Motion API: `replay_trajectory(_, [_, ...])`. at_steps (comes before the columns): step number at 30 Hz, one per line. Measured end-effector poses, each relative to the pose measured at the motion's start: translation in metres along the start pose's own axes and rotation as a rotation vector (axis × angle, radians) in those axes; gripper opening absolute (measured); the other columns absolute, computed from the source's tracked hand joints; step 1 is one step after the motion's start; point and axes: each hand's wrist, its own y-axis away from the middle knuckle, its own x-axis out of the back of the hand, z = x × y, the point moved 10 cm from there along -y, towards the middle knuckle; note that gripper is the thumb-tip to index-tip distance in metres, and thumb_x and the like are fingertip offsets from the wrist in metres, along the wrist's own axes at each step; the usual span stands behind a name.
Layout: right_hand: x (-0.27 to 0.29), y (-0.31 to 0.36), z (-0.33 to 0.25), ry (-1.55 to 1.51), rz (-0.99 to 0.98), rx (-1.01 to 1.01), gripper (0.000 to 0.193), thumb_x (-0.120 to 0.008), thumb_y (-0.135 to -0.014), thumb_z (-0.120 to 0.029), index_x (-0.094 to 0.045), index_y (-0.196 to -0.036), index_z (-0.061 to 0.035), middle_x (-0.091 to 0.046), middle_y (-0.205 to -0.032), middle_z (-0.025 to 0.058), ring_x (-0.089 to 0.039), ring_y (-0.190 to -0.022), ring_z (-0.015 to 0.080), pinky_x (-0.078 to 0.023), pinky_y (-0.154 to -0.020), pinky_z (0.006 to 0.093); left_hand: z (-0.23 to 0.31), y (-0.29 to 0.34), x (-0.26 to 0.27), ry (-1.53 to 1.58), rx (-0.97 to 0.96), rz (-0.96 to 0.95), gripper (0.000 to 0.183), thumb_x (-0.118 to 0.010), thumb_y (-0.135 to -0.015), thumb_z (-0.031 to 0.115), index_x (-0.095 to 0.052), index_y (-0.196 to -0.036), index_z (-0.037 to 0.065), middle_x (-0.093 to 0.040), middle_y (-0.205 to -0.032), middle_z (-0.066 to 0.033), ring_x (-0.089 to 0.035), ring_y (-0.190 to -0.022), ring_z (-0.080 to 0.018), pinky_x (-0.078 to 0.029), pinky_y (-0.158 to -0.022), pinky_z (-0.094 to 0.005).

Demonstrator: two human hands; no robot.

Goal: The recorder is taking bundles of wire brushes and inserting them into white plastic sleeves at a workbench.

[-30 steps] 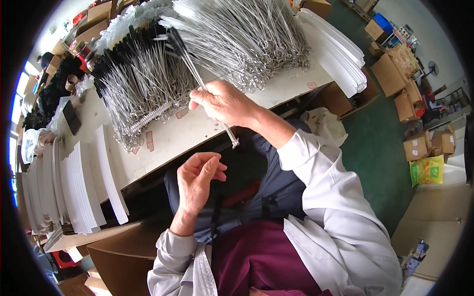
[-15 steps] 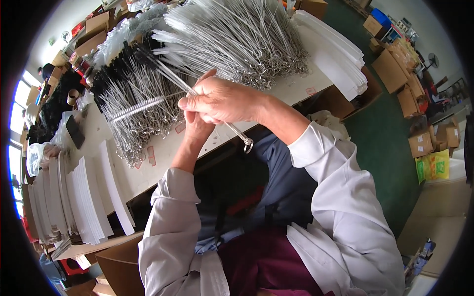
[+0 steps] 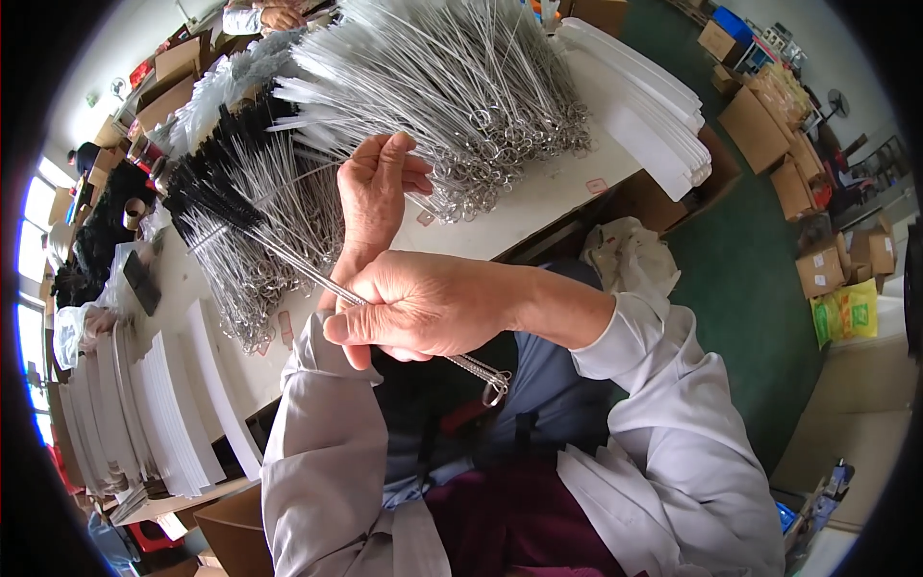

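My right hand is closed round a few twisted-wire brushes. Their ring ends stick out below my palm, and their shafts run up left toward black bristles. Beyond it, my left hand is raised beside the large pile of white-bristled wire brushes. Its thumb stands apart from the half-bent fingers, and I see nothing in it. A second pile of wire brushes, with black bristles, lies to the left, ring ends toward me.
White strips are stacked at the table's left, and more white strips lie at its right end. Cardboard boxes stand on the green floor. Another person's hand shows at the far edge. A pale bag hangs below the table edge.
My hands were together over the table edge; they have come apart. The right has moved nearer with the brushes, the left up toward the white-bristled pile. More ring ends show below my right hand.
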Motion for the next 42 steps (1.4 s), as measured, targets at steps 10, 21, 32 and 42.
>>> replay_trajectory(10, [-0.047, 0.026, -0.02, 0.156, -0.123, 0.051, 0.039, -0.051, -0.109, -0.033, -0.066, -0.092, -0.0012, -0.061, -0.069, 0.0037, -0.057, -0.063, 0.0123, -0.046, -0.06, 0.0301, -0.027, -0.011, 0.03, 0.017, 0.168, 0.105, 0.039, -0.061, -0.104, 0.03, -0.063, -0.104, -0.009, -0.07, -0.075, -0.0176, -0.067, -0.055, -0.0197, -0.06, -0.052, -0.032])
replay_trajectory(21, [0.153, 0.113, -0.011, 0.353, 0.841, 0.041, 0.037, -0.045, -0.111, -0.031, -0.064, -0.097, -0.0023, -0.047, -0.059, -0.0057, -0.044, -0.05, 0.004, -0.039, -0.046, 0.0229, -0.028, -0.02, 0.047, -0.584, 0.359, -0.036, 0.046, -0.061, -0.1, 0.037, -0.07, -0.092, -0.007, -0.069, -0.07, -0.012, -0.067, -0.054, -0.0168, -0.057, -0.049, -0.031])
replay_trajectory(32, [0.244, 0.128, -0.006, 0.924, 1.178, -0.003, 0.027, -0.081, -0.089, -0.028, -0.072, -0.094, -0.0028, -0.063, -0.07, -0.0001, -0.052, -0.063, 0.0068, -0.046, -0.059, 0.0271, -0.005, -0.006, 0.025, -0.626, 0.187, -0.023, 0.028, -0.067, -0.097, 0.023, -0.072, -0.093, -0.005, -0.071, -0.071, -0.0091, -0.067, -0.055, -0.013, -0.055, -0.052, -0.0278])
replay_trajectory(42, [0.249, 0.127, -0.006, 0.538, 1.04, -0.011, 0.02, -0.076, -0.092, -0.022, -0.072, -0.091, -0.0023, -0.065, -0.074, -0.0008, -0.048, -0.056, 0.0035, -0.036, -0.049, 0.0231, 0.033, 0.0, -0.035, -0.501, 0.096, -0.181, 0.022, -0.066, -0.095, 0.018, -0.072, -0.094, -0.004, -0.07, -0.071, -0.006, -0.066, -0.058, -0.0101, -0.054, -0.057, -0.0261])
